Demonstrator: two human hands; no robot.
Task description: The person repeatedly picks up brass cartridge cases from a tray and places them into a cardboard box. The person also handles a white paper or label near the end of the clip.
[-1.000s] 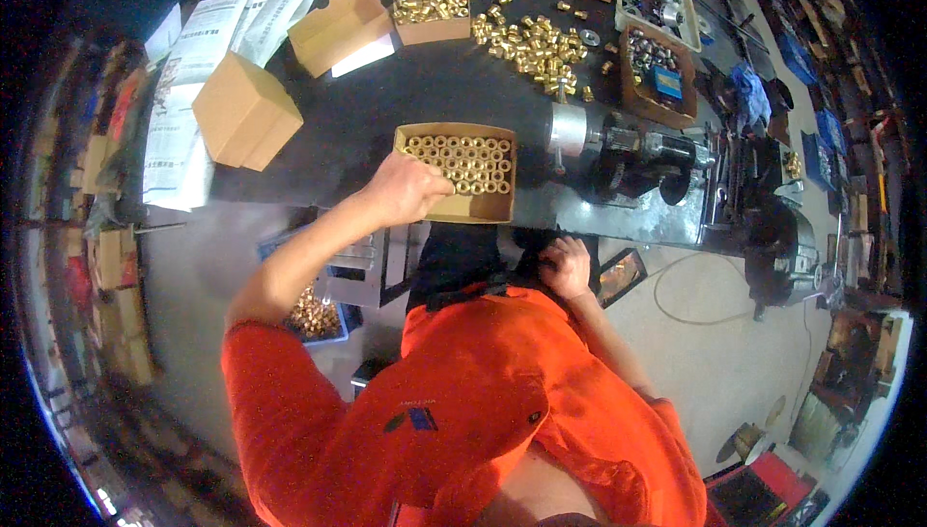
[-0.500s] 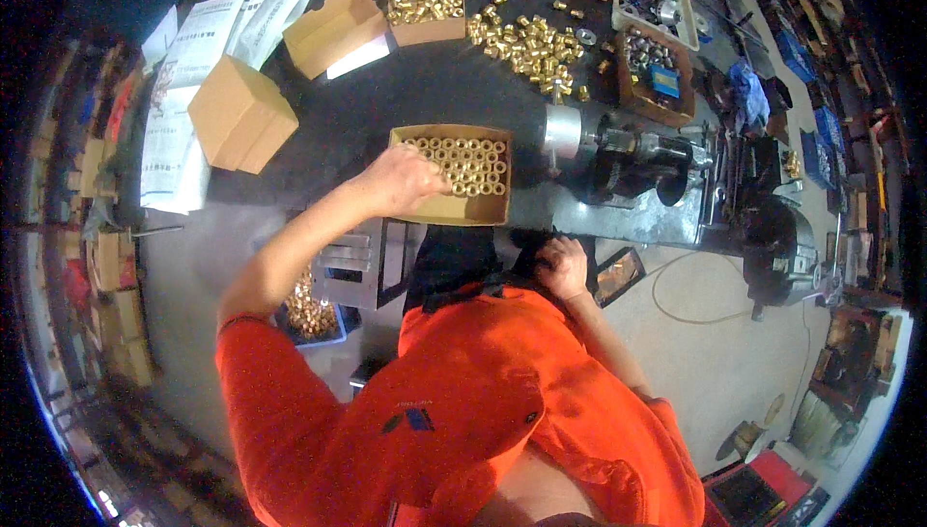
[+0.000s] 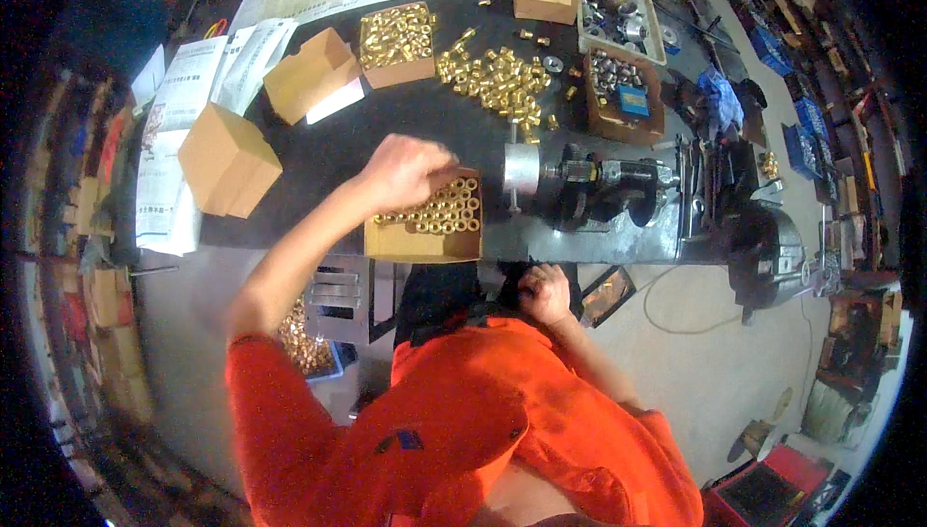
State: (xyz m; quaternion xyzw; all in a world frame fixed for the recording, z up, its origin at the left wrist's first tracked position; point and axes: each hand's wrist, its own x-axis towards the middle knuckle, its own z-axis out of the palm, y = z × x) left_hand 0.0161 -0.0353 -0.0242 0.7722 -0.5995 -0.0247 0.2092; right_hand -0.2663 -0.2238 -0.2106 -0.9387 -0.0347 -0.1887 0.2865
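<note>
two hands: left hand [image 3: 404,172] fingers curled over one box of brass fittings [image 3: 425,231]; right hand [image 3: 546,293] fisted.

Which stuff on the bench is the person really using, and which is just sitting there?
In use:
left hand over the box of brass rings
right hand by the bench edge, below the machine

Just lying about:
loose brass heap
closed cartons
papers
tray of metal parts
</note>
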